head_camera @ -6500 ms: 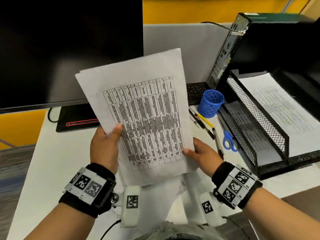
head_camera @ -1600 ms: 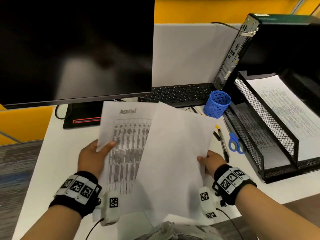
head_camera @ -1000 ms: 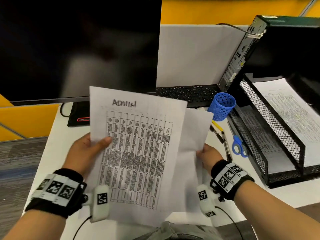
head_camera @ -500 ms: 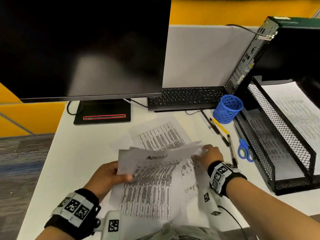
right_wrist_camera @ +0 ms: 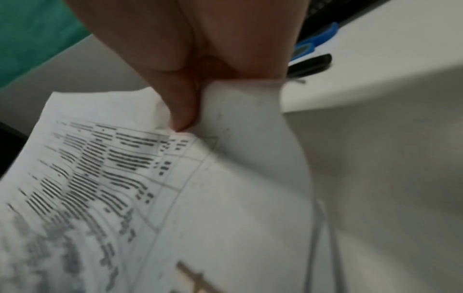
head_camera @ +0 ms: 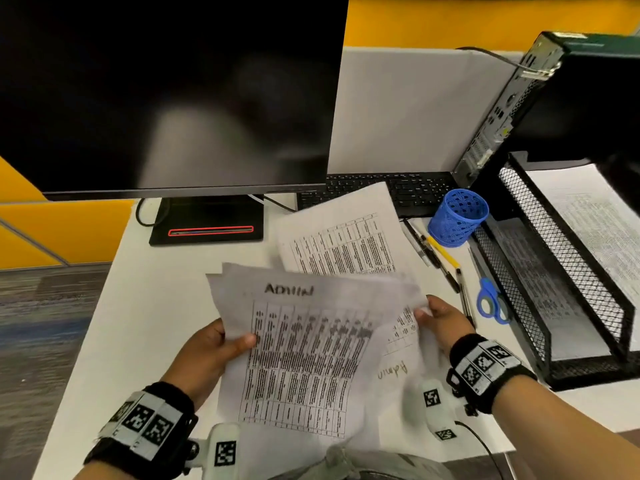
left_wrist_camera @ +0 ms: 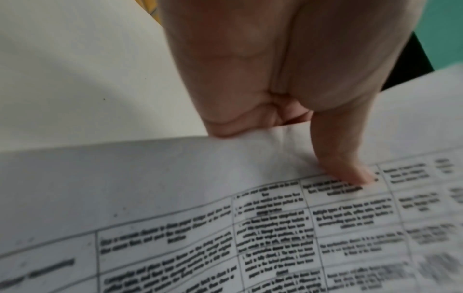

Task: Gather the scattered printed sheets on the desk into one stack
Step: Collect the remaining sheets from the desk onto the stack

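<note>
I hold a bundle of printed sheets (head_camera: 304, 351) above the near edge of the white desk (head_camera: 138, 323); its top page shows a table headed "ADMIN". My left hand (head_camera: 214, 348) grips the bundle's left edge, thumb on the print (left_wrist_camera: 350, 174). My right hand (head_camera: 440, 320) pinches the right edge of the sheets (right_wrist_camera: 238, 158), thumb on top. Another printed sheet (head_camera: 346, 240) lies flat on the desk beyond the bundle, its far corner over the keyboard. A sheet marked "Admin" upside down (head_camera: 394, 372) sits beneath the bundle on the right.
A dark monitor (head_camera: 166, 95) stands at the back left, a black keyboard (head_camera: 412, 188) behind the loose sheet. A blue mesh cup (head_camera: 457, 216), pens (head_camera: 436, 254) and blue scissors (head_camera: 491, 299) lie to the right. A black mesh paper tray (head_camera: 561, 271) and computer tower (head_camera: 568, 95) fill the right side.
The bundle dipped low over the desk half a second ago and has now lifted slightly toward me with "ADMIN" facing up. One printed sheet now lies on the desk beyond it.
</note>
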{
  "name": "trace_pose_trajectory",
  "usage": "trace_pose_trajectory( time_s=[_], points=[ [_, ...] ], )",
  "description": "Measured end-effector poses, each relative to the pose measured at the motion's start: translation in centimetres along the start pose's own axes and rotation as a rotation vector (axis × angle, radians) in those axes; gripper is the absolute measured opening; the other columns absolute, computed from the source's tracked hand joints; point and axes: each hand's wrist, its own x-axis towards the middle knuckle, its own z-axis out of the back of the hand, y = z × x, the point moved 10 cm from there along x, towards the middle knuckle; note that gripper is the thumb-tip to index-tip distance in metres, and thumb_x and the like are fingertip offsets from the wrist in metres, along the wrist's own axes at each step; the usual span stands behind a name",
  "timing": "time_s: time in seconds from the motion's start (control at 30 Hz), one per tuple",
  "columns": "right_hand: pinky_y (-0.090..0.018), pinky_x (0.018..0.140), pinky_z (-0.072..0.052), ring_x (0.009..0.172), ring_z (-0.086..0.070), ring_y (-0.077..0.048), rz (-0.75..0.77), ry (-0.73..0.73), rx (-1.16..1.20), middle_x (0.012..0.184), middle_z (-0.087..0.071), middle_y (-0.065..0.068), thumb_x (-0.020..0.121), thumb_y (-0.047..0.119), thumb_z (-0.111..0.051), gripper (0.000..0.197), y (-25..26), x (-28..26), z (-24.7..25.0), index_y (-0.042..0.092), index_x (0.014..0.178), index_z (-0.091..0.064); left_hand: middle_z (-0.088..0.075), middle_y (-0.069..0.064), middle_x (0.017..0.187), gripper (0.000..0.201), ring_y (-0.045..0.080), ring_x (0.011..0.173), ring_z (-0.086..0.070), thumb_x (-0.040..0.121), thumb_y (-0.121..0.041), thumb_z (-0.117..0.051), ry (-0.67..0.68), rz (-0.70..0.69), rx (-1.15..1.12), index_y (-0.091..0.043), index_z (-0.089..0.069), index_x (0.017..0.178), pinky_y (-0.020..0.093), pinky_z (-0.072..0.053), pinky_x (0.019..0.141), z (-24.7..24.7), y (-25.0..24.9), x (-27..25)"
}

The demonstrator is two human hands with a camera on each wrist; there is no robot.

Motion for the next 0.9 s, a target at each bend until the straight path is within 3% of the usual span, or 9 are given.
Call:
trace_pose_trajectory(
  time_s=[0.1,0.2,0.33,0.43,0.53,0.6,0.67,0.77,0.9],
  points=[
    [-0.032,0.069,-0.052,0.076,-0.063,-0.023,0.009,0.119,0.089,0.074,-0.074,0.002,0.091,-0.002,-0.048,0.022,-0.7,-0.7,-1.6,0.015,0.097,-0.062,-0.072,0.01,0.11,0.091,0.027,0.102,-0.068,0.033,-0.049,-0.092,-0.052,-0.045,-0.137,-0.013,-0.065,0.112,0.029,-0.059,0.075,0.4,-0.6,0.8],
    [-0.041,0.09,-0.052,0.096,-0.066,-0.03,0.069,0.245,-0.104,0.1,-0.073,-0.007,0.084,0.002,-0.059,0.025,-1.5,-1.0,-4.5,0.016,0.104,-0.065,-0.071,0.008,0.114,0.087,0.024,0.104,-0.068,0.038,-0.046,-0.092,-0.073,-0.102,-0.228,-0.017,-0.064,0.115,0.03,-0.059,0.077,0.1,-1.5,1.4],
    [-0.031,0.084,-0.054,0.096,-0.068,-0.017,0.042,0.485,-0.316,0.099,-0.074,0.003,0.074,-0.014,-0.051,0.056,-3.2,-1.8,-8.8,0.036,0.09,-0.071,-0.069,0.009,0.117,0.086,0.025,0.104,-0.067,0.045,-0.031,-0.091,-0.121,-0.143,-0.272,-0.015,-0.058,0.123,0.034,-0.058,0.079,0.9,-1.9,1.5],
    [-0.031,0.087,-0.047,0.092,-0.061,-0.023,0.166,0.201,-0.432,0.089,-0.068,0.002,0.073,-0.015,-0.04,0.057,-1.0,0.2,-6.2,0.035,0.069,-0.067,-0.067,0.015,0.119,0.076,0.03,0.103,-0.067,0.057,-0.01,-0.084,-0.1,-0.062,-0.245,-0.013,-0.053,0.125,0.037,-0.059,0.076,1.7,-1.0,0.6],
    [-0.027,0.085,-0.043,0.098,-0.057,-0.024,0.131,-0.031,-0.529,0.111,-0.061,-0.008,0.082,0.007,-0.057,0.023,0.3,1.4,-3.8,0.021,0.1,-0.058,-0.073,0.019,0.103,0.071,0.03,0.09,-0.071,0.039,-0.015,-0.093,0.094,0.03,-0.128,-0.01,-0.069,0.105,0.033,-0.06,0.069,-0.1,-0.2,-1.2],
    [-0.027,0.087,-0.042,0.109,-0.055,-0.026,0.056,-0.011,-0.721,0.12,-0.054,-0.008,0.073,0.035,-0.073,0.054,-0.7,1.8,-4.6,0.015,0.119,-0.053,-0.074,0.015,0.075,0.059,0.023,0.068,-0.071,0.022,-0.029,-0.096,0.186,0.05,-0.041,-0.008,-0.076,0.073,0.024,-0.055,0.057,-1.2,0.2,-2.4],
    [-0.032,0.093,-0.043,0.114,-0.051,-0.027,0.036,0.011,-0.903,0.122,-0.048,-0.006,0.061,0.051,-0.077,0.076,-1.2,1.5,-6.0,0.017,0.122,-0.049,-0.068,0.009,0.06,0.052,0.018,0.056,-0.065,0.021,-0.032,-0.095,0.202,0.06,-0.032,-0.005,-0.073,0.059,0.018,-0.05,0.051,-1.5,0.7,-2.9],
    [-0.038,0.096,-0.045,0.115,-0.049,-0.029,0.029,0.115,-1.018,0.123,-0.047,-0.008,0.071,0.04,-0.073,0.059,-2.4,1.6,-8.2,0.015,0.12,-0.051,-0.072,0.016,0.07,0.062,0.024,0.065,-0.069,0.018,-0.03,-0.097,0.138,0.081,-0.064,0.0,-0.074,0.067,0.022,-0.054,0.057,-0.7,1.5,-3.1],
    [-0.031,0.097,-0.046,0.114,-0.056,-0.021,0.048,0.149,-0.917,0.126,-0.059,-0.003,0.079,0.024,-0.062,0.044,-2.9,1.8,-8.0,0.014,0.121,-0.056,-0.074,0.019,0.096,0.092,0.029,0.085,-0.073,0.018,-0.035,-0.096,-0.001,0.099,-0.134,-0.001,-0.068,0.099,0.03,-0.06,0.064,0.7,1.6,-2.5]
  ],
)
